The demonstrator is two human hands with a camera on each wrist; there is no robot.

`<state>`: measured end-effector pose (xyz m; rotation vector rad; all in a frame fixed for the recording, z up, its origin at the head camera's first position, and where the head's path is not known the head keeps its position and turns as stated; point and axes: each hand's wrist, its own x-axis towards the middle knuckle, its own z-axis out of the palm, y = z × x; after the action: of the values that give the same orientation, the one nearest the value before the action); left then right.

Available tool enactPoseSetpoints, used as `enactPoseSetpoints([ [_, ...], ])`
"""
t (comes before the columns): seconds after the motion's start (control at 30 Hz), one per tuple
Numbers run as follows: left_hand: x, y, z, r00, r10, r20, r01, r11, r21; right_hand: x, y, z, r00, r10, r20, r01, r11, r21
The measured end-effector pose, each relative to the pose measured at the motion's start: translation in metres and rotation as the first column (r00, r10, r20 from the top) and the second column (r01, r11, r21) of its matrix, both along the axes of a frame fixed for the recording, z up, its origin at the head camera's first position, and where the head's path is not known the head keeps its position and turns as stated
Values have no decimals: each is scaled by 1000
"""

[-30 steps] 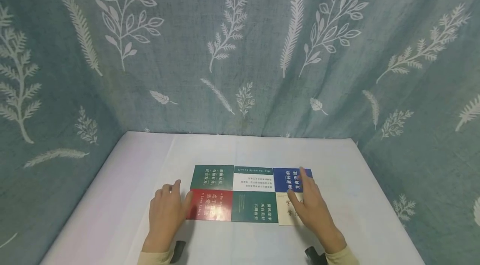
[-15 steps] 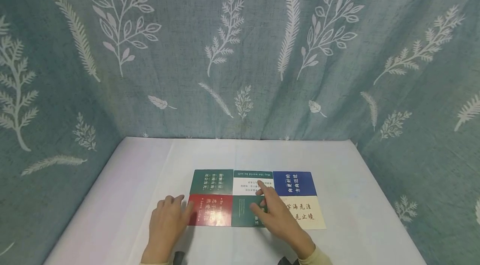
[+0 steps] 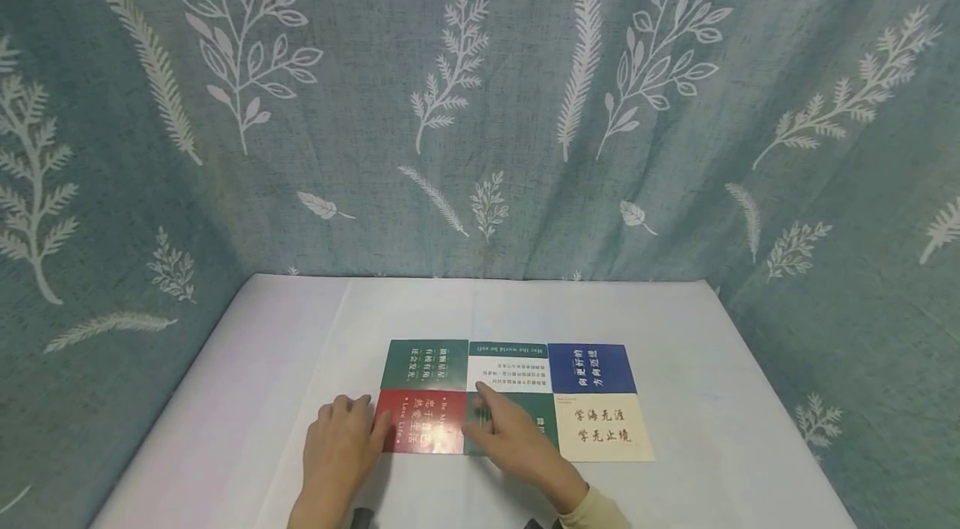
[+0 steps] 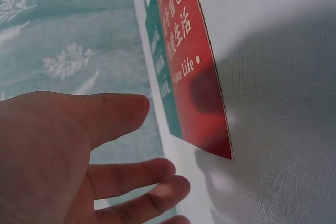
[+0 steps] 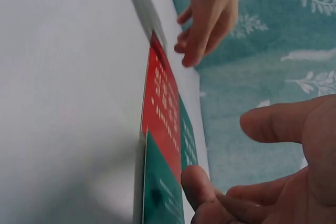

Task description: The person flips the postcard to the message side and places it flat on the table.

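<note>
Thin printed booklets lie flat in two touching rows. The near row has a red booklet (image 3: 423, 422) at left, a green booklet (image 3: 538, 406) in the middle and a cream booklet (image 3: 603, 427) at right. Behind them are a dark green booklet (image 3: 426, 364), a white-and-green booklet (image 3: 508, 371) and a blue booklet (image 3: 592, 368). My left hand (image 3: 336, 446) is beside the red booklet's left edge, thumb near it, holding nothing. Over the near green booklet, partly hiding it, is my right hand (image 3: 521, 444), fingers loosely extended and nothing held.
A white tabletop (image 3: 697, 346) surrounds the booklets. Blue-green leaf-patterned cloth (image 3: 480, 96) hangs behind the table and along both sides. Dark pieces of the wrist gear (image 3: 362, 517) show at the bottom edge.
From over the blue and cream booklets, my right hand has moved left to the near green one, uncovering those two. My left hand has stayed almost in place. The booklets lie as before.
</note>
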<state>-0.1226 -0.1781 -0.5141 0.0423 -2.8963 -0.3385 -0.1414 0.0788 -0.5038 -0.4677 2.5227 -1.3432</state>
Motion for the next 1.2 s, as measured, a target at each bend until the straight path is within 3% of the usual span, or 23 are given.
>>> enactPoseSetpoints([
  [0.1,0,-1,-2,999,-10,-36,10,1000,-17,2,-6,0,1000,-1,20,1,1000,3],
  [0.23,-1,-2,-3,998,-28,-54,26,999,-28,3,-11,-2,1000,-12,-24,14,997,81],
  [0.43,-2,-3,-3,1000,-17,9,17,999,-41,2,-16,-3,997,-42,-72,55,981,184],
  [0.73,-4,-2,-3,999,-11,41,13,999,-47,-3,-23,-5,994,-44,-97,71,953,293],
  [1.0,-7,-2,-2,992,6,127,-5,1000,-13,-7,-28,-5,987,-50,-153,101,932,348],
  [1.2,-6,-1,-4,989,9,148,-11,1000,12,-6,-34,-1,985,-48,-167,109,917,384],
])
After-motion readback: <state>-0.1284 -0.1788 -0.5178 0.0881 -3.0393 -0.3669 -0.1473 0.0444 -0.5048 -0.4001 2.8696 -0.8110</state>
